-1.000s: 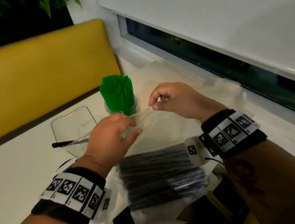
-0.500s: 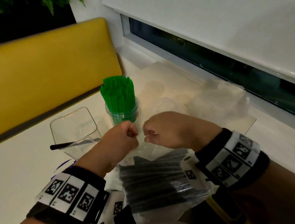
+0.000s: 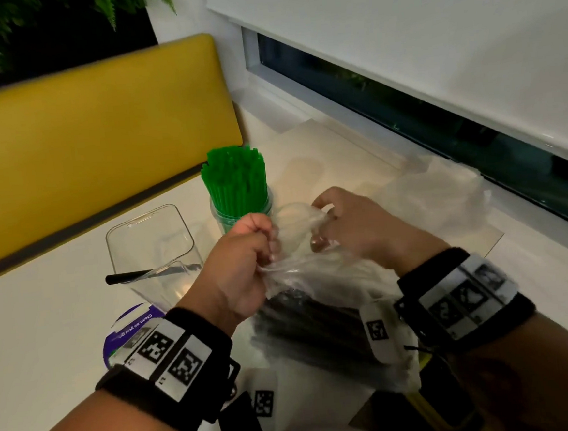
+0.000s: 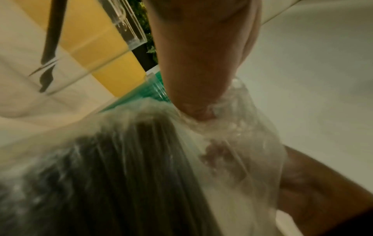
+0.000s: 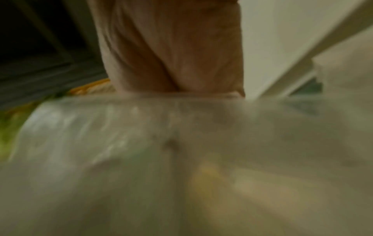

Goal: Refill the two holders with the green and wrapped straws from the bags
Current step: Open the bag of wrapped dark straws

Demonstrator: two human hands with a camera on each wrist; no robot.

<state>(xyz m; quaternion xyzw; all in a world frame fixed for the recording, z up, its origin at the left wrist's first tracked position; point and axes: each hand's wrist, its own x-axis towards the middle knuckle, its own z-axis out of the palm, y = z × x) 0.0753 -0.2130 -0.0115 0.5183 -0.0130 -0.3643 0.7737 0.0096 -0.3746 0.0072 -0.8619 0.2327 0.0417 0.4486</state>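
A clear plastic bag [image 3: 317,274] of dark wrapped straws [image 3: 315,328] lies on the white table in front of me. My left hand [image 3: 244,252] grips one side of the bag's mouth in a fist. My right hand [image 3: 348,224] pinches the other side, and the film is stretched between them. Behind the hands a round clear holder [image 3: 241,212] stands packed with green straws [image 3: 237,181]. To its left stands a rectangular clear holder [image 3: 152,246] with one dark straw [image 3: 127,277] leaning out. The left wrist view shows the bag [image 4: 232,135] bunched under my fingers; the right wrist view is blurred plastic [image 5: 181,151].
An empty crumpled clear bag [image 3: 437,196] lies on the right near the window sill. A yellow bench back [image 3: 93,145] runs behind the table. A purple-rimmed round label [image 3: 132,329] lies under my left wrist. Dark and yellow items [image 3: 436,404] sit at the near edge.
Both hands came together over the bag's top half a second ago, and have now drawn apart, pulling its mouth wider. The holders have not moved.
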